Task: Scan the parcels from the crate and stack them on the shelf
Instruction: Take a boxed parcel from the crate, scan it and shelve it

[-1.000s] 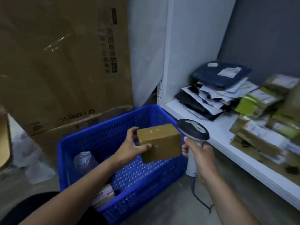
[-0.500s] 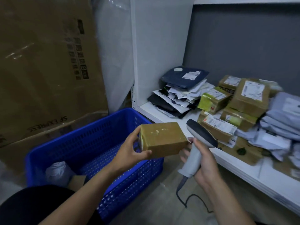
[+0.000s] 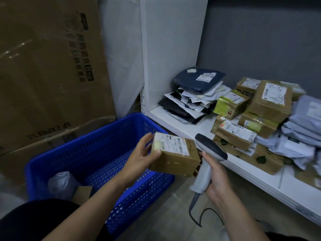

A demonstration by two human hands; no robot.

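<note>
With the left hand [image 3: 141,156] gripping the brown parcel [image 3: 174,156] above the crate [image 3: 97,150], label up, the right hand [image 3: 214,180], closed around the scanner [image 3: 206,159], should aim at the barcode steadily.

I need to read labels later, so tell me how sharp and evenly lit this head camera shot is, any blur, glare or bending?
Head view: dim, soft light; label on the held parcel shows bars, text unreadable; shelf edge bows from the wide-angle lens; mailers at right smear; tape glare on the big carton.
</note>
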